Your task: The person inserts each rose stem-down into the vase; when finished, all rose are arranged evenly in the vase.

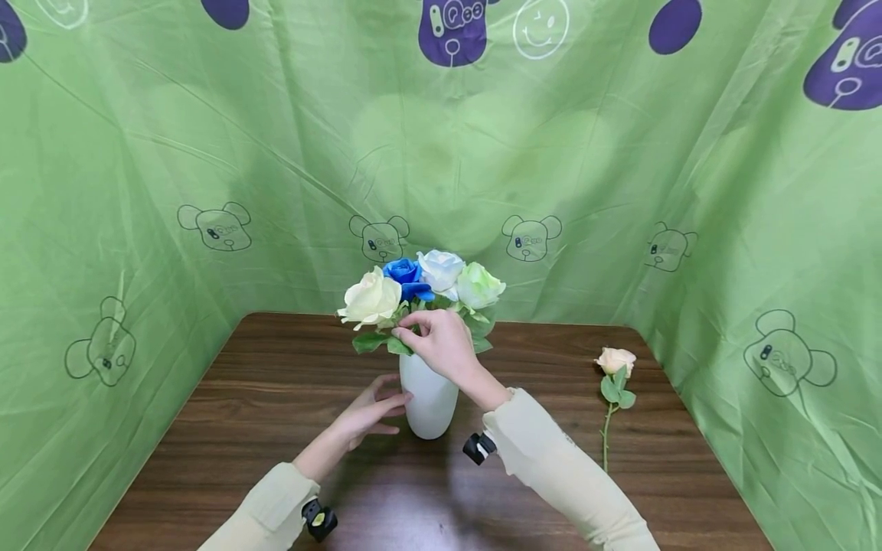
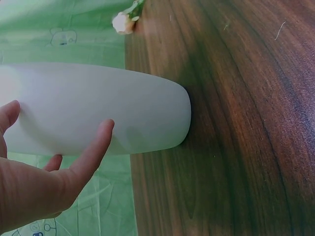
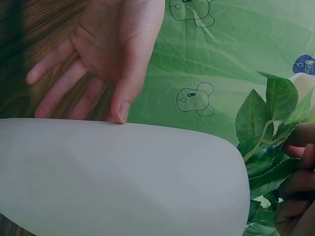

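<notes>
A white vase [image 1: 429,398] stands upright on the table, holding a cream rose [image 1: 370,298], a blue rose [image 1: 403,272], a pale blue rose [image 1: 442,272] and a light green rose [image 1: 480,285]. At the vase's mouth, my right hand [image 1: 441,342] has its fingers curled among the leaves [image 3: 253,115] and pinches the cream rose's stem, which the fingers largely hide. My left hand [image 1: 368,413] is beside the vase's left side, fingers loosely spread and the thumb at its wall. In the left wrist view those fingers [image 2: 93,150] lie against or just off the vase.
A peach rose [image 1: 615,361] with a green stem lies on the right of the dark wooden table [image 1: 276,383]. Green cloth [image 1: 276,153] printed with bear figures hangs around the back and both sides.
</notes>
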### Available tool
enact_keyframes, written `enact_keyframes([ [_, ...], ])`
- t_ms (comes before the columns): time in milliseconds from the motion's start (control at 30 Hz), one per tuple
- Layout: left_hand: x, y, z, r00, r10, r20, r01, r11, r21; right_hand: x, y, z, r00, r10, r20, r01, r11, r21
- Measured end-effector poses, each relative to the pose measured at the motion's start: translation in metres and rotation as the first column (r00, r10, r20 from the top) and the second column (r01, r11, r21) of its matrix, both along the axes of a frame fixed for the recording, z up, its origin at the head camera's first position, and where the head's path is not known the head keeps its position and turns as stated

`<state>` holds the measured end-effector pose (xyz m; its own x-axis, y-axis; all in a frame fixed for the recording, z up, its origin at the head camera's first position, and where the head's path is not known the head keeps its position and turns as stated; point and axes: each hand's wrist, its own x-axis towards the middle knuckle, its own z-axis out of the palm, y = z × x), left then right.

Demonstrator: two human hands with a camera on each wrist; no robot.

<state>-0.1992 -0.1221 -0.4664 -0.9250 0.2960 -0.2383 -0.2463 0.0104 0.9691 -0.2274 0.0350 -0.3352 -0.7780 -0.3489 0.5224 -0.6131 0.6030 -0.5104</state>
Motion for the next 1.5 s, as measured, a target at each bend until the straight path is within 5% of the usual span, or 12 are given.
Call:
enact_keyframes([
  [500, 0.000, -0.001, 0.002, 1.000, -0.021, -0.023, 0.022, 1.000, 0.015, -0.002, 0.007, -0.006, 0.996, -0.055, 0.067, 0.049, 0.996, 0.078],
  [700, 0.000, 0.000, 0.001, 1.000, -0.008, -0.010, 0.008, 1.000, 0.005, -0.001, 0.015, -0.008, 0.998, -0.021, 0.066, 0.021, 1.000, 0.007],
  [933, 0.000, 0.000, -0.002, 1.000, 0.001, -0.018, -0.001, 1.000, 0.000, 0.002, 0.045, -0.009, 1.000, 0.015, 0.027, -0.010, 0.983, -0.184],
  [1233, 0.000, 0.000, -0.003, 1.000, 0.003, -0.024, -0.003, 1.000, 0.001, -0.004, 0.107, -0.032, 0.991, -0.106, 0.086, 0.125, 0.956, -0.265],
  [1500, -0.001, 0.001, -0.002, 1.000, 0.002, -0.023, -0.002, 1.000, 0.005, -0.010, 0.162, -0.064, 0.945, -0.236, 0.228, 0.294, 0.917, -0.271],
])
